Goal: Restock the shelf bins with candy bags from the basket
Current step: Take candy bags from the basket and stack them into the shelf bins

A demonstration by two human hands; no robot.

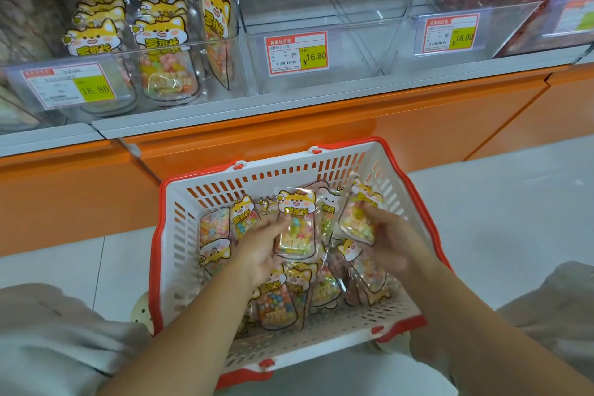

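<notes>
Two hands work inside basket (pixel 167 235), lower centre of frame. Left hand (pixel 257 254) grips candy bag (pixel 294 228) mid-basket, fingers curled round its lower half. Right hand (pixel 389 244) pinches second bag (pixel 356 219) just beside right wall, below red rim. More bags lie loose on basket bottom. Far rim faces orange shelf base (pixel 321 125). Clear bin (pixel 321 10) upper centre. Stocked bin (pixel 160 42) upper left holds same bags upright. Pale tiled floor (pixel 482 202) either side.

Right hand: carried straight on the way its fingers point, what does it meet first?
Probably the neighbouring bag just beyond the candy bag that the right hand grips, then the far wall of the basket; depth is unclear.
</notes>
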